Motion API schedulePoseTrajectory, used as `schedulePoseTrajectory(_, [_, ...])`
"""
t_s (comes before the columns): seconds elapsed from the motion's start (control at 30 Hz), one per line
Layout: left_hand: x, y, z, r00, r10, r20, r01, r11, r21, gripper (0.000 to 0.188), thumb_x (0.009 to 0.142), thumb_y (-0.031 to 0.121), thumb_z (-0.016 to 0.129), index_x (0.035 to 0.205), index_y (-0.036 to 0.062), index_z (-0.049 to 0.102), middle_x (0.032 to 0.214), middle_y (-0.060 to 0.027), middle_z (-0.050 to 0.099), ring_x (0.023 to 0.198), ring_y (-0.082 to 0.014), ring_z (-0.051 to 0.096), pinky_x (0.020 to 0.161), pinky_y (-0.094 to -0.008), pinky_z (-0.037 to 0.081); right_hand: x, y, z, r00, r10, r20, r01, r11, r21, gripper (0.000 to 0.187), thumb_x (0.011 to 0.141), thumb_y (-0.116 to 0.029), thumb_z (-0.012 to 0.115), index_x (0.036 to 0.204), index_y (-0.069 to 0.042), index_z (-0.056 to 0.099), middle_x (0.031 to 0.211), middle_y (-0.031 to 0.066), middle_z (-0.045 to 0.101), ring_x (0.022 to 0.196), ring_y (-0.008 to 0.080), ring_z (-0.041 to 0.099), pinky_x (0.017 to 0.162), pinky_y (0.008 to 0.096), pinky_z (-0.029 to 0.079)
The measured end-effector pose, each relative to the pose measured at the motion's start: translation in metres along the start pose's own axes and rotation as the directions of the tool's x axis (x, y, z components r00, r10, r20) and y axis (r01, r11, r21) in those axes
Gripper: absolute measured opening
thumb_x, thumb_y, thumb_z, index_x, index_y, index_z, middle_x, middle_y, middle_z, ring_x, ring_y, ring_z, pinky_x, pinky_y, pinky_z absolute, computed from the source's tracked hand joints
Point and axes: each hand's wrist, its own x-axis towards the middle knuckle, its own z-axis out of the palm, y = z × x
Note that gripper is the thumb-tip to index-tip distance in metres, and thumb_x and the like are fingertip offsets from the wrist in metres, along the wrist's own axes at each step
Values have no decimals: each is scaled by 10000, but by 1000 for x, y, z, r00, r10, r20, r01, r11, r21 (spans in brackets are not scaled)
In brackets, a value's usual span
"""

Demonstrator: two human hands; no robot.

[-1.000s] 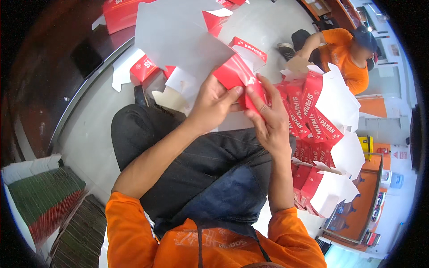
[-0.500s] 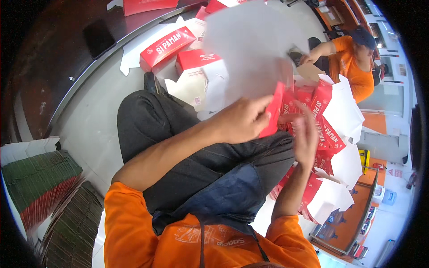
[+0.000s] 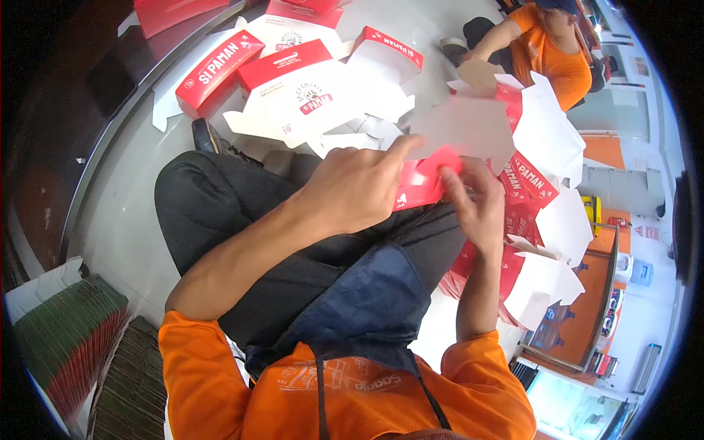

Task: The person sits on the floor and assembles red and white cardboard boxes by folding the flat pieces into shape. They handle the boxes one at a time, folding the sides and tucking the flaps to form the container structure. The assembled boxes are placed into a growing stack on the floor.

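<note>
Above my crossed legs, a partly folded red and white cardboard food box (image 3: 418, 192) is between my two hands. My left hand (image 3: 359, 183) grips the box's left side, its index finger stretched along the edge. With the thumb on a red flap and the fingers behind, my right hand (image 3: 478, 202) pinches the right side. The box's pale lid panel, blurred by motion, stands up beyond the hands. Part of the box is hidden behind my left fingers.
Folded boxes (image 3: 308, 92) lie on the floor ahead, and more boxes (image 3: 546, 147) are piled at my right. Stacks of flat cardboard blanks (image 3: 70, 330) stand at my left. A dark table (image 3: 81, 110) runs along the far left. Another person (image 3: 550, 55) in orange sits at the far right.
The blurred pale panel has swung down and nearer. My right hand has moved from beside the box onto its red flap. The view has shifted, showing more of the boxes ahead.
</note>
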Motion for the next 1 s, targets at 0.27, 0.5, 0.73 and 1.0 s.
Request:
schedulePoseTrajectory(0.27, [-1, -12, 9, 910, 371, -185, -385, 922, -44, 403, 803, 39, 550, 1205, 26, 528, 681, -119, 650, 491, -259, 609, 451, -350, 486, -11, -6, 14, 958, -250, 141, 272, 947, -168, 175, 826, -140, 694, 912, -7, 619, 812, 153, 617, 702, 336, 619, 596, 414, 478])
schedulePoseTrajectory(0.5, [-2, -13, 21, 731, 621, -281, -633, 772, 58, 476, 721, 72, 642, 1188, 75, 550, 614, -17, 598, 447, -177, 581, 425, -296, 459, -30, -7, 15, 905, -371, 209, 422, 842, -336, 167, 769, -113, 692, 906, -37, 633, 849, 110, 565, 830, 347, 582, 718, 423, 482])
schedulePoseTrajectory(0.73, [-4, -2, 26, 509, 834, -212, -778, 551, 301, 335, 777, 133, 638, 1109, 134, 596, 578, 64, 419, 440, -89, 435, 441, -245, 342, -74, 88, -1, 918, -368, -146, 383, 920, 87, 400, 777, -113, 628, 1175, -77, 606, 1157, 129, 604, 944, 265, 620, 782, 368, 498])
schedulePoseTrajectory(1.0, [-1, -17, 68, 934, 242, -263, -310, 915, -259, 432, 862, 149, 628, 1248, 79, 447, 849, -48, 583, 817, -152, 599, 784, -308, 490, 54, 28, 9, 998, 41, -55, 17, 634, 773, 237, 868, -115, 613, 1082, -19, 646, 1078, 89, 644, 946, 188, 621, 824, 303, 492])
